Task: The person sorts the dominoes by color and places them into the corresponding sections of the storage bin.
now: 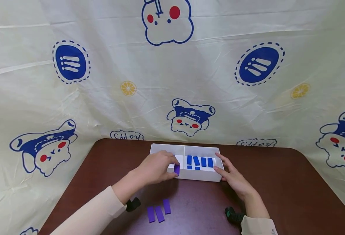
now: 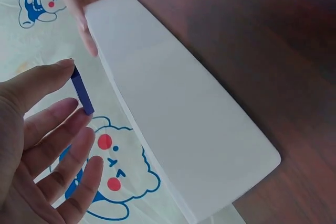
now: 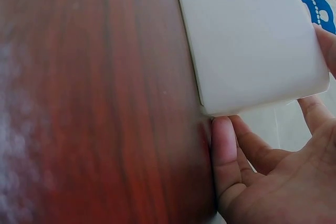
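A white two-compartment box (image 1: 202, 175) stands toward the back of the table. Over its left compartment, my left hand (image 1: 157, 168) pinches a small flat purple block (image 1: 176, 169) between thumb and fingertips. In the left wrist view the purple block (image 2: 82, 90) shows edge-on beside the box, with the other fingers spread. My right hand (image 1: 234, 178) holds the box's right end, its thumb and a finger at the rim. The right wrist view shows fingertips (image 3: 224, 140) low against the end wall. Several blue blocks (image 1: 203, 162) lie in the right compartment. The left compartment is partly hidden by my left hand.
Three loose purple blocks (image 1: 159, 213) lie on the brown table (image 1: 202, 209) in front of the box. Behind the table hangs a pale printed curtain (image 1: 225, 114). Each wrist wears a dark band.
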Demonstrator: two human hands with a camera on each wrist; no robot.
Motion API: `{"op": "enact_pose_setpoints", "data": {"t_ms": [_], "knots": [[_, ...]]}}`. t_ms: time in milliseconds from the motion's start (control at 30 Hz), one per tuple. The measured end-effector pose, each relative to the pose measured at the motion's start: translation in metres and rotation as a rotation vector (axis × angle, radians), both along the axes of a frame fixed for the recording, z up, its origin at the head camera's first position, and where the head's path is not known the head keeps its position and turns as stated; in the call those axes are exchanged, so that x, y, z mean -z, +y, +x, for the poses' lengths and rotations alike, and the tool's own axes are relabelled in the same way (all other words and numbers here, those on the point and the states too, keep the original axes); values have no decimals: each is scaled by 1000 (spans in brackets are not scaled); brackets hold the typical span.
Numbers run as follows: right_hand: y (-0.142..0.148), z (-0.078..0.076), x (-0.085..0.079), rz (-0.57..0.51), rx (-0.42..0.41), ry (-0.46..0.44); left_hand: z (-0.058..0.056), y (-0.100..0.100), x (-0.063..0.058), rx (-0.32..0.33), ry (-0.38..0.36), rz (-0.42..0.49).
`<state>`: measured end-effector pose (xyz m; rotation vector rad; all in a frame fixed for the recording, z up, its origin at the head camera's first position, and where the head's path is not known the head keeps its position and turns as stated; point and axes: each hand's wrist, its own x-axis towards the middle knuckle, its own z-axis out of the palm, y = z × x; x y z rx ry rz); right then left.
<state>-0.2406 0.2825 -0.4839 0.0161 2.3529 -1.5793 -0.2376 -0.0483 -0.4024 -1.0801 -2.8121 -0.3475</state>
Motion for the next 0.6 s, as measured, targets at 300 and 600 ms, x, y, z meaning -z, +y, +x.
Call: {"op": "enact_pose_setpoints", "data": {"t_ms": [300,600], "knots": [[5,-2,-1,8,5,7,-27,7,-2,-30,0,-7],[1,-2,0,12,3,4,-50,7,9,-89,-46,1]]}}
